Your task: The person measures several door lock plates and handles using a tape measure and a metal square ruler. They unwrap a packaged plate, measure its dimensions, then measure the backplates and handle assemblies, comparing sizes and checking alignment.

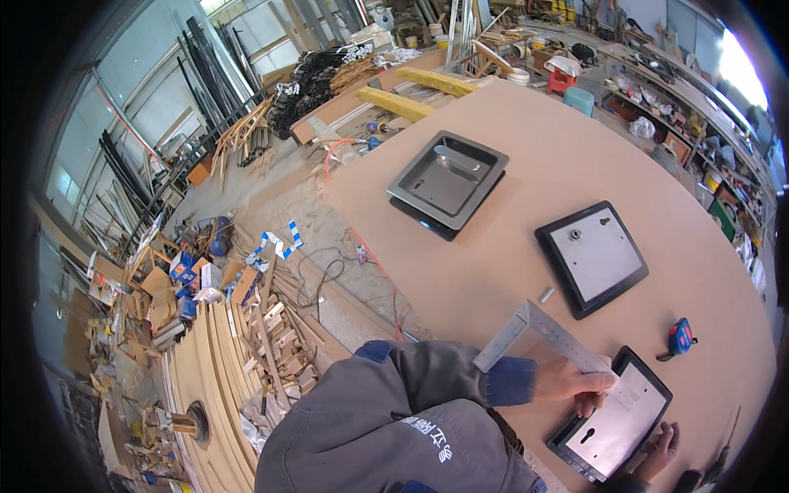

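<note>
My left hand (567, 382) is closed on a metal try square (567, 335), whose thick stock points back toward my sleeve. The blade reaches over a black-framed metal plate (616, 423), which has a keyhole-shaped slot and lies tilted near the board's front edge. Curled at the right edge of this plate is my right hand (660, 450), its fingers gripping the frame. A second black-framed plate (596, 255) with a round fitting lies farther off. Beyond it is a dark grey recessed metal box panel (448, 177). A small metal cylinder (547, 294) lies between them and my left hand.
The brown board (509, 246) serves as the worktop. A blue tape measure (680, 337) and a screwdriver (727, 444) lie at right. Yellow beams (394, 103) stick out past the far edge. Wood strips (214, 353) and cables (325, 275) cover the floor at left; cluttered shelves (682, 123) stand at far right.
</note>
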A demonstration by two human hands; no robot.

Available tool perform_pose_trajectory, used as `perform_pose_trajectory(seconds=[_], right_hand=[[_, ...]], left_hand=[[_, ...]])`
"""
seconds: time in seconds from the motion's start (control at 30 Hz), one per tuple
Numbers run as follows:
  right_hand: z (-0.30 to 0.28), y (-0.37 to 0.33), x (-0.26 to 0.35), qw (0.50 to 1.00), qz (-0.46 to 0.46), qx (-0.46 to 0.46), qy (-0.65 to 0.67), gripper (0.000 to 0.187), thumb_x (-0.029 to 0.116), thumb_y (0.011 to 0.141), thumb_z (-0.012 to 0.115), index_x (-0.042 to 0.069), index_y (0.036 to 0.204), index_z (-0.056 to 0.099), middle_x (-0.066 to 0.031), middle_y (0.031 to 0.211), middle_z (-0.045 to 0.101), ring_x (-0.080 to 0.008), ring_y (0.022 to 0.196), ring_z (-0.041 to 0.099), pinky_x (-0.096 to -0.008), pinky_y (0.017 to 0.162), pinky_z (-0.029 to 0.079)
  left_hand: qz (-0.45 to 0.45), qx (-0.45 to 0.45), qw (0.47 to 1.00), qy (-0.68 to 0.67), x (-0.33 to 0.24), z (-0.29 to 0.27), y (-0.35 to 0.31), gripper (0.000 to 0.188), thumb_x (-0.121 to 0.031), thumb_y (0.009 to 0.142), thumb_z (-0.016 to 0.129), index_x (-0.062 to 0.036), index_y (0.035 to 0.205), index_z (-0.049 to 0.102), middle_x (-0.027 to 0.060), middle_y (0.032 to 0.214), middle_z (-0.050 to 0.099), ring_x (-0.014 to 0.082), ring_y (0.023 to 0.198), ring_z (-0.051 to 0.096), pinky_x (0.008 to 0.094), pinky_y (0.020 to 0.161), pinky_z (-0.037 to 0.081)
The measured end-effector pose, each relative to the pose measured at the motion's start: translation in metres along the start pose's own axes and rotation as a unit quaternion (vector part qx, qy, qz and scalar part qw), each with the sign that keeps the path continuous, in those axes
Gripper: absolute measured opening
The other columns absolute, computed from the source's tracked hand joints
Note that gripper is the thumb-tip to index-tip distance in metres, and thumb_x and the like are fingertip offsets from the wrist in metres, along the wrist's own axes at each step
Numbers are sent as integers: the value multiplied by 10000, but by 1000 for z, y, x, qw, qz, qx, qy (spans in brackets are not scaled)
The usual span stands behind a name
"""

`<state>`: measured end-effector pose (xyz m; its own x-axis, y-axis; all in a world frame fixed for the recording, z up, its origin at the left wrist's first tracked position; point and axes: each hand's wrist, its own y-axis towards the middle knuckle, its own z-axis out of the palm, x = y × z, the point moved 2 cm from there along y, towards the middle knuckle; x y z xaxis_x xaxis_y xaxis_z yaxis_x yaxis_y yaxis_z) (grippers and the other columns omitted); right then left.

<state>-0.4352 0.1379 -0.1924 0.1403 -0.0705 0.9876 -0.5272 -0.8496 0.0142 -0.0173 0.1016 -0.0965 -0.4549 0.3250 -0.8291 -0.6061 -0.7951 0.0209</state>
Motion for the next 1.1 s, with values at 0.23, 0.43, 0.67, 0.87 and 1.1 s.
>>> perform_pose_trajectory(seconds=[0.23, 0.43, 0.67, 0.87, 1.1], right_hand=[[66, -163, 195, 997, -59, 13, -44, 263, 184, 1050, 520, -34, 1100, 659, -46, 724, 518, -150, 678, 487, -295, 666, 434], [210, -278, 173, 960, 44, 273, -38, 304, 232, 1028, 601, -32, 1124, 717, -77, 903, 696, -173, 777, 610, -309, 670, 482], [389, -380, 152, 829, 69, 519, 196, 529, 448, 1068, 549, -25, 1304, 564, -121, 1081, 678, -213, 850, 671, -328, 725, 554], [453, -431, 178, 840, 131, 438, 291, 568, 453, 1039, 612, 4, 1368, 501, -112, 1239, 616, -224, 1079, 646, -354, 890, 554], [531, -433, 195, 739, 119, 575, 329, 551, 439, 1008, 648, 29, 1363, 550, -105, 1270, 639, -223, 1102, 655, -351, 915, 560]], left_hand=[[83, 20, 993, 81, -45, 0, -87, 319, -331, 1072, 618, -43, 937, 592, 21, 793, 644, 96, 710, 617, 253, 638, 491], [237, -92, 901, 353, -107, -66, -202, 302, -294, 1057, 612, -26, 920, 591, 116, 928, 634, 243, 858, 608, 375, 768, 468], [400, -112, 769, 485, -145, -130, -309, 337, -319, 1017, 622, -20, 1171, 606, 166, 1208, 594, 382, 1153, 560, 460, 983, 478], [383, -138, 736, 541, -165, -156, -369, 494, -335, 986, 625, -44, 1375, 535, 221, 1402, 493, 433, 1350, 463, 514, 1130, 416], [361, -228, 716, 551, -183, -199, -406, 634, -277, 947, 680, -100, 1513, 454, 225, 1499, 422, 453, 1401, 416, 530, 1164, 394]])
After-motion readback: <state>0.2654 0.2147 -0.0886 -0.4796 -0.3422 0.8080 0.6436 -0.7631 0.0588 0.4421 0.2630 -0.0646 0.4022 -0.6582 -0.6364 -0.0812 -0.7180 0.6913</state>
